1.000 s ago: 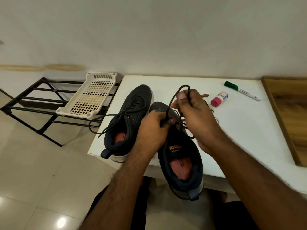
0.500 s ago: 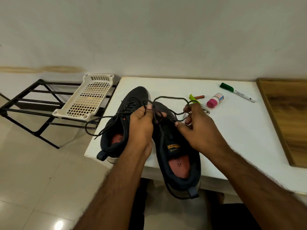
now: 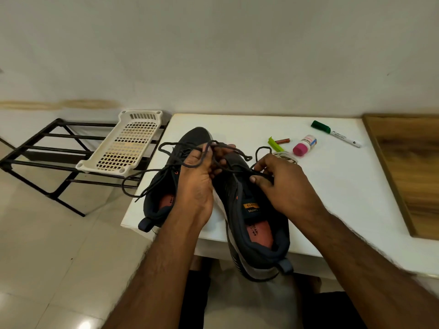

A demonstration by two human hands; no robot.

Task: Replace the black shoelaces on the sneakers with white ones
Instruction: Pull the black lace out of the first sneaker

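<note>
Black shoelace [image 3: 228, 151] loops across frame centre, pinched by the left hand [image 3: 198, 184] and right hand [image 3: 282, 184], fingers curled on it, above the right sneaker [image 3: 256, 224]; left sneaker [image 3: 164, 186] alongside.
</note>
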